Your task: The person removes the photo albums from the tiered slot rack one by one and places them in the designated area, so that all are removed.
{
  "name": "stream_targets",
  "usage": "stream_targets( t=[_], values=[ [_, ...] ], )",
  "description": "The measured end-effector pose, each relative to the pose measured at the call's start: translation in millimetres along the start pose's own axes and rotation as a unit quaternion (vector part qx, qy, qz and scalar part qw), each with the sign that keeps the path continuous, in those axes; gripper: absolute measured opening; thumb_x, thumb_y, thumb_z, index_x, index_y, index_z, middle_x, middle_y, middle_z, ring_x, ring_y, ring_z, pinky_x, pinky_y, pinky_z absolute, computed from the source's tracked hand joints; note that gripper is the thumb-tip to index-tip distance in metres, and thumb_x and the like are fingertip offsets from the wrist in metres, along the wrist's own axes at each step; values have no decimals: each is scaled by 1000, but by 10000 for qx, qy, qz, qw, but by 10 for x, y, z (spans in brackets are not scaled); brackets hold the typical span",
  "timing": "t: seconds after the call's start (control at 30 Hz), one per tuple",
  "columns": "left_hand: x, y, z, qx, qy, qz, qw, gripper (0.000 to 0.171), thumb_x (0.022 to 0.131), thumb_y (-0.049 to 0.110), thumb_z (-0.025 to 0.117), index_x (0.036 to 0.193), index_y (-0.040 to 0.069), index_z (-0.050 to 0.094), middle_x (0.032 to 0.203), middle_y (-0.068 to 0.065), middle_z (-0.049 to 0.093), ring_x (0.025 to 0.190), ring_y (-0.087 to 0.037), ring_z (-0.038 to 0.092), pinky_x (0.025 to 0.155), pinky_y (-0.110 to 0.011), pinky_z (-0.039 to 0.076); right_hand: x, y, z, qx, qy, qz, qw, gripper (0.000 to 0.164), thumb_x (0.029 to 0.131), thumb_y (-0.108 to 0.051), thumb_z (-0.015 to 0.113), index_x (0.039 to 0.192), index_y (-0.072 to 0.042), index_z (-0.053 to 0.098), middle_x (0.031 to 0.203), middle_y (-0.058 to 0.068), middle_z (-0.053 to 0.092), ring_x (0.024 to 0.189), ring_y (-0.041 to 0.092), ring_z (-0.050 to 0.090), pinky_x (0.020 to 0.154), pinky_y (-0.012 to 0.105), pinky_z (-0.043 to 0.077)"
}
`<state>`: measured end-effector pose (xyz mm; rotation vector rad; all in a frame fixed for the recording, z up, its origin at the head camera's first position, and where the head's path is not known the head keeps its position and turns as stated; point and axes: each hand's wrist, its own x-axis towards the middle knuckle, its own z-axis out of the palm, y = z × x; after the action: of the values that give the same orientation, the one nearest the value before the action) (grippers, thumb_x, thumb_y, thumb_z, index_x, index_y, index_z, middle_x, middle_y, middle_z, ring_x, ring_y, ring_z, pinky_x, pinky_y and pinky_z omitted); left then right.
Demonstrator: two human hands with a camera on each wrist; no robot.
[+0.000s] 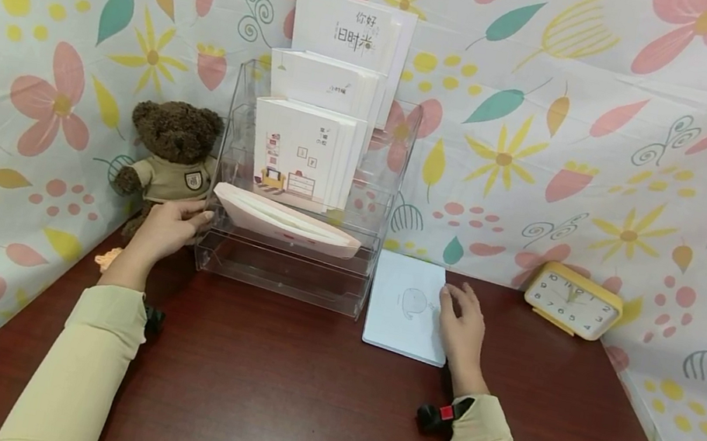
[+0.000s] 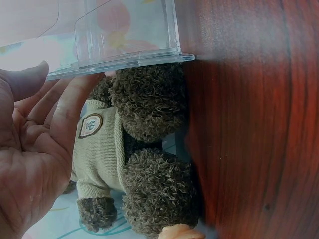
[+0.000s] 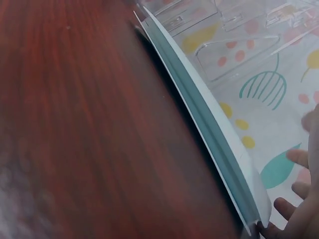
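A clear acrylic book rack (image 1: 281, 287) stands at the back of the table with books in its tiers. My left hand (image 1: 167, 231) holds the rack's left side edge, the thumb on one face and the fingers passing behind the panel in the left wrist view. Right of the rack lies a pale blue book (image 1: 405, 308) with a small drawing on its cover. At that book's right edge is my right hand (image 1: 463, 330), its fingers loosely spread in the right wrist view. One lower finger meets the book's corner there.
A brown teddy bear (image 1: 177, 134) in a beige shirt sits left of the rack. A pink-covered book (image 1: 284, 228) leans forward in a lower tier, below several white books (image 1: 301, 152). A yellow clock (image 1: 574, 300) stands at the back right. Floral cloth (image 1: 506, 200) hangs behind.
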<state>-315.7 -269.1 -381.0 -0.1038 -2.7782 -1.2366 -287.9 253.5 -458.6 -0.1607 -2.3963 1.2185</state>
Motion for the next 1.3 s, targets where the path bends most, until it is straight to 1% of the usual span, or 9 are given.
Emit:
stream_targets(
  t=[0.13, 0.23, 0.47, 0.6, 0.7, 0.8, 1.03, 1.17, 1.3],
  values=[
    [-2, -3, -18, -90, -70, -71, 9999, 58, 105, 43, 52, 153, 10, 45, 139, -25, 57, 121, -42, 59, 95, -56, 53, 11, -100, -23, 129, -762, -16, 9970, 71, 102, -61, 46, 159, -20, 36, 167, 5, 20, 152, 30, 19, 121, 56, 20],
    [-1, 0, -21, -124, -119, -118, 9998, 58, 106, 43, 52, 153, 11, 44, 142, -25, 55, 122, -41, 58, 95, -55, 53, 13, -248, -51, 219, -1237, -259, 9917, 72, 102, -65, 38, 162, -28, 24, 168, 2, 14, 154, 27, 12, 122, 56, 16],
    [-14, 36, 4, -141, -163, -96, 9997, 58, 106, 43, 50, 154, 11, 43, 145, -25, 52, 120, -40, 60, 91, -51, 56, -80, -762, -149, 413, -1749, -1370, 9741, 55, 109, -48, 32, 160, -26, 33, 169, 1, 2, 154, 31, 3, 116, 70, 11],
    [-22, 38, 11, -59, -97, -72, 9999, 56, 106, 42, 51, 153, 12, 45, 141, -24, 55, 118, -40, 61, 91, -52, 56, -163, -1127, -118, 555, -1487, -2510, 9549, 53, 108, -36, 45, 159, -22, 36, 169, 0, 8, 154, 28, 9, 117, 68, 16],
    [-17, 30, 7, -27, -79, -62, 9999, 55, 106, 41, 51, 153, 13, 45, 140, -24, 56, 119, -40, 61, 92, -53, 55, -211, -1461, -15, 719, -1268, -3435, 9278, 62, 104, -32, 58, 159, -18, 34, 166, 2, 24, 152, 27, 21, 120, 57, 22],
    [1, 14, -3, -85, -111, -96, 9999, 56, 106, 42, 51, 154, 13, 44, 142, -24, 55, 119, -40, 60, 91, -52, 56, -263, -1785, 125, 701, -1361, -4008, 9033, 68, 100, -33, 64, 159, -18, 34, 160, 3, 37, 146, 26, 35, 119, 47, 30],
    [24, -10, 0, -29, -58, -58, 10000, 57, 106, 43, 51, 154, 13, 44, 144, -23, 53, 115, -38, 63, 89, -51, 56, -315, -2142, 529, -754, -1348, -4425, 8834, 63, 93, -46, 71, 146, -15, 54, 142, 3, 58, 128, 22, 56, 103, 44, 49],
    [13, -14, 10, -124, -58, -54, 9999, 55, 106, 42, 51, 153, 14, 45, 143, -23, 54, 109, -35, 67, 83, -46, 59, -314, -2152, 669, -1466, -1059, -4419, 8787, 60, 92, -44, 74, 143, -17, 58, 133, 3, 64, 102, 25, 68, 80, 42, 58],
    [18, -27, 6, -212, -84, -113, 9997, 54, 106, 41, 52, 153, 15, 45, 144, -23, 53, 109, -35, 67, 82, -44, 60, -325, -2114, 745, -1863, -509, -4414, 8763, 49, 90, -31, 78, 136, -19, 63, 123, 3, 70, 74, 24, 68, 56, 39, 55]
  ],
)
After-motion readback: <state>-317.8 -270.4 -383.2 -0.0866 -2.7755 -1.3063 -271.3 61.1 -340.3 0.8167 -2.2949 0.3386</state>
